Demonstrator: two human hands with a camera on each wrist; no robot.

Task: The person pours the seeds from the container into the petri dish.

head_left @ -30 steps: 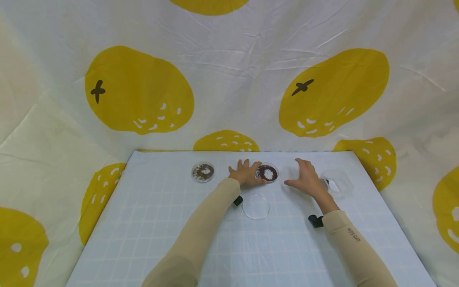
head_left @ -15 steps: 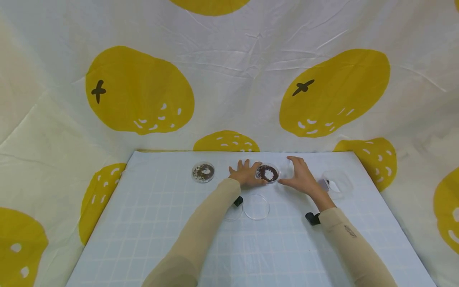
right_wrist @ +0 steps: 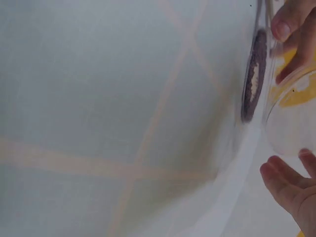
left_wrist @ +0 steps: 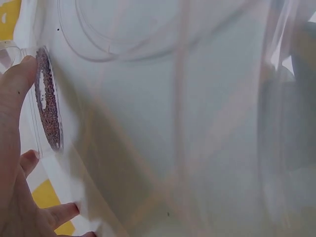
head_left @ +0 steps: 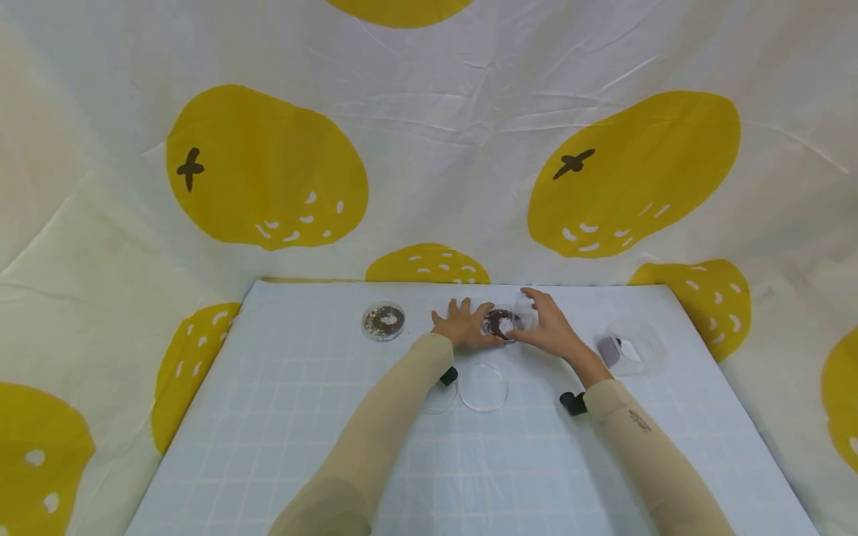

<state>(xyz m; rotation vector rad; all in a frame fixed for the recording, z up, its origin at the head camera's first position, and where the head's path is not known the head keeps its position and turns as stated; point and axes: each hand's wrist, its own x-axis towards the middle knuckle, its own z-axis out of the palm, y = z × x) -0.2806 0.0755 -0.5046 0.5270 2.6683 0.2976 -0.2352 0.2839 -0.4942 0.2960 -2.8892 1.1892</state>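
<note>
A round clear petri dish of dark reddish grains, white material in its middle, sits near the table's back edge. Around its left rim my left hand holds it between thumb and index finger, the other fingers spread. My right hand grips a second clear petri dish between thumb and fingers, tilted at the right edge of the grain dish and partly overlapping it. In the right wrist view this clear dish stands on edge, apart from the grain layer. Whether anything clings inside is hard to tell.
Farther left stands another petri dish with brownish and white grains. Two clear lids lie in front of my hands, one right lid and one left lid partly behind my sleeve. A clear plastic tub stands at right beside a grey item.
My right hand has moved left with the clear dish, from beside the grain dish to its right edge, and the dish has tilted. My left hand keeps its hold.
</note>
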